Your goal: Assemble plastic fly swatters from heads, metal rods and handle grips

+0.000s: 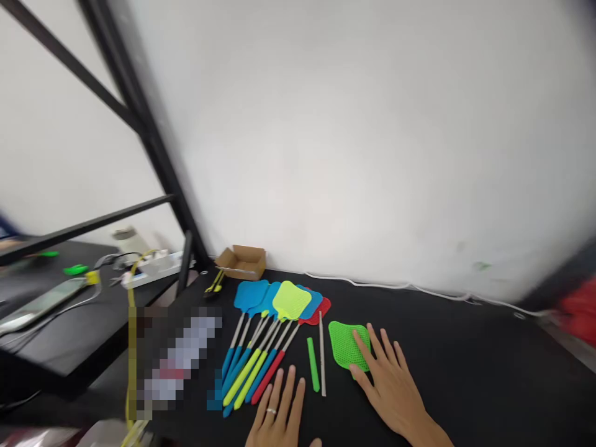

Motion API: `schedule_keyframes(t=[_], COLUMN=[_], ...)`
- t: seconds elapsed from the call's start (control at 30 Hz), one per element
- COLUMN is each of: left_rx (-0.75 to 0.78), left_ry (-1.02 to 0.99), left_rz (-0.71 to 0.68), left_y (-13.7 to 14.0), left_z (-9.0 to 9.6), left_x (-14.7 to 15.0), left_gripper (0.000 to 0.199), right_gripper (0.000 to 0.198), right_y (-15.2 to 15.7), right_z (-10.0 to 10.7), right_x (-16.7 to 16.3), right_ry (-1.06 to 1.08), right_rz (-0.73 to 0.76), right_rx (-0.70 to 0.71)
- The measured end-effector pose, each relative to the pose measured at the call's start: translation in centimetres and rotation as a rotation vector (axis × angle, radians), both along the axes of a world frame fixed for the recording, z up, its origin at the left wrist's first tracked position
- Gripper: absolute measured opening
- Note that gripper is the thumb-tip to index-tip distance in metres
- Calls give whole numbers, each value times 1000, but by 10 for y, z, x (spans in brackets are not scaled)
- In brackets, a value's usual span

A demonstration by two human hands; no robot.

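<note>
My right hand lies with fingers spread, thumb and index fingertip on a green mesh fly swatter head. Left of that head are a thin metal rod and a green handle, separate from each other. My left hand, with a ring on one finger, rests flat on the black table, holding nothing. Just beyond its fingertips, several assembled fly swatters lie side by side, among them a red one, a yellow one and a blue one.
A small open cardboard box stands by the wall, near yellow-ended pieces. A white cable runs along the table's back edge. To the left are a black metal frame, a power strip and a phone. Part of the left area is pixelated.
</note>
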State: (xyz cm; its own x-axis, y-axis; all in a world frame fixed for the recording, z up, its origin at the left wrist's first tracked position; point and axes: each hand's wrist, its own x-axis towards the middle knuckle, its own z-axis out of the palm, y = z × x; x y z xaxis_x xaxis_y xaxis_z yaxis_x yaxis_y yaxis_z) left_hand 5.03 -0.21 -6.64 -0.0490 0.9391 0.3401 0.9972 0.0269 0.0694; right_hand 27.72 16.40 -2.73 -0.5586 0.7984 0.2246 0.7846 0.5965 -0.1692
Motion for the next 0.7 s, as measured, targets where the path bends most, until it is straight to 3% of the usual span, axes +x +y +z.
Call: schedule_keyframes(t=[0.1, 0.2, 0.47, 0.7], left_rx=[-100, -119, -167, -160], left_ry=[-16, -111, -319, -393], left_rz=[-81, -64, -63, -154], left_y=[4, 11, 39, 41], left_z=[17, 31, 50, 56], left_x=[-3, 1, 15, 7], left_gripper=[81, 85, 79, 69], right_gripper=[66, 68, 73, 75], right_y=[11, 15, 16, -14], right_z=[-8, -17, -34, -32], right_x=[-5, -4, -1, -4], right_ry=[15, 19, 9, 28], right_rz=[11, 23, -1, -135], right_rx=[45, 82, 119, 123])
